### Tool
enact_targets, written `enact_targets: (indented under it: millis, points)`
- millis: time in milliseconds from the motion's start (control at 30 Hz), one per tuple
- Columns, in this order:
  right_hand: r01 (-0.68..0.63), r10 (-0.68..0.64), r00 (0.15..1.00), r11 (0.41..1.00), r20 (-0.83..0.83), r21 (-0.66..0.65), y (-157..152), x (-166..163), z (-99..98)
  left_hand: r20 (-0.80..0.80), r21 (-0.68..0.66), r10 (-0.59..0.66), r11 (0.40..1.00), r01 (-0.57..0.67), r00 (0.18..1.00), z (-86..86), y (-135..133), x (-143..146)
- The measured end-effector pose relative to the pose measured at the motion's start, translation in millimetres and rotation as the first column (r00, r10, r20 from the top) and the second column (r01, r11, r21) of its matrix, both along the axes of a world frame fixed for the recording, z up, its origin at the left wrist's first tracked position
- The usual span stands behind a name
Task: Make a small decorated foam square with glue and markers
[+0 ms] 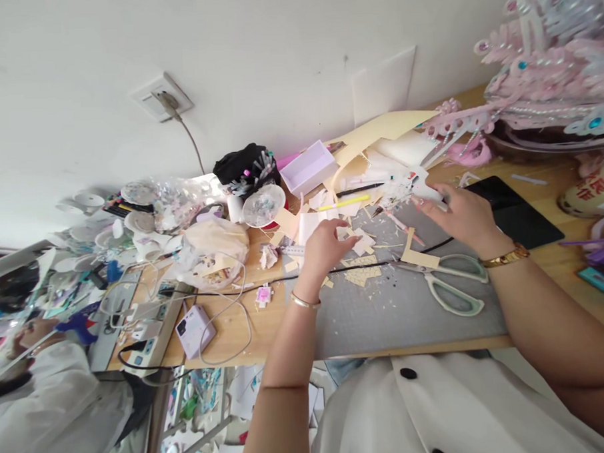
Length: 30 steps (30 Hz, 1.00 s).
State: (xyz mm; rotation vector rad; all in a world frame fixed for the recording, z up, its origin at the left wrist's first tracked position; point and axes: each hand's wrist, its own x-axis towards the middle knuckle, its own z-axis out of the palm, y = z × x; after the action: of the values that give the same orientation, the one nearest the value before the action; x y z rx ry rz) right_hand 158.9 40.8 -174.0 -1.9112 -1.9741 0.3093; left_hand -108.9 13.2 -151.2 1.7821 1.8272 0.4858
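Observation:
My left hand [327, 247] hovers over the work mat's left part, thumb and fingers apart, with nothing visible in it. Below its fingertips lie cream paper scraps [363, 275] and a white paper piece [312, 225]. My right hand [462, 214] is over the mat's right side, its thumb and fingers apart beside a white packet with printing [420, 181]; whether they touch it I cannot tell. Scissors with pale green handles [455, 298] lie nearer my body, beside an L-shaped cream strip [419, 253]. A yellow pencil-like stick [348, 202] and a black pen [360, 190] lie farther back.
A grey cutting mat [346, 328] covers the table front, crossed by a black cable [294, 275]. Behind stands a lilac box [309, 167]. A black tablet-like slab [519, 210] and pink beaded ornaments [546, 75] are right. At left, a co-worker's hand [39, 331] is near a blue glue gun [81, 324].

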Motion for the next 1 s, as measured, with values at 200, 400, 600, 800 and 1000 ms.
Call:
enact_targets:
  millis: [200, 400, 600, 800, 1000]
  points:
    - [0.035, -0.033, 0.999, 0.998, 0.034, -0.044, 0, -1, 2.4, -0.08, 0.062, -0.017, 0.998, 0.022, 0.997, -11.7, -19, 26]
    - [0.051, -0.048, 0.998, 0.995, 0.039, -0.09, 0, -4, 3.0, -0.182, 0.098, -0.065, 0.992, 0.084, 0.981, -25.4, -31, 39]
    - [0.012, -0.01, 0.999, 1.0, 0.051, -0.026, 1, -3, -7.7, -0.238, 0.021, -0.08, 0.996, 0.087, 0.968, -32.1, -34, 36]
    - [0.009, -0.01, 0.999, 1.0, 0.049, 0.001, 0, -3, -11.5, -0.087, 0.051, 0.014, 0.999, -0.01, 0.996, -28.6, -35, 25]
    - [0.048, -0.047, 0.999, 0.997, 0.02, -0.06, -2, -6, 2.9, 0.743, -0.278, 0.366, 0.93, -0.24, 0.561, -21.0, -20, 5]
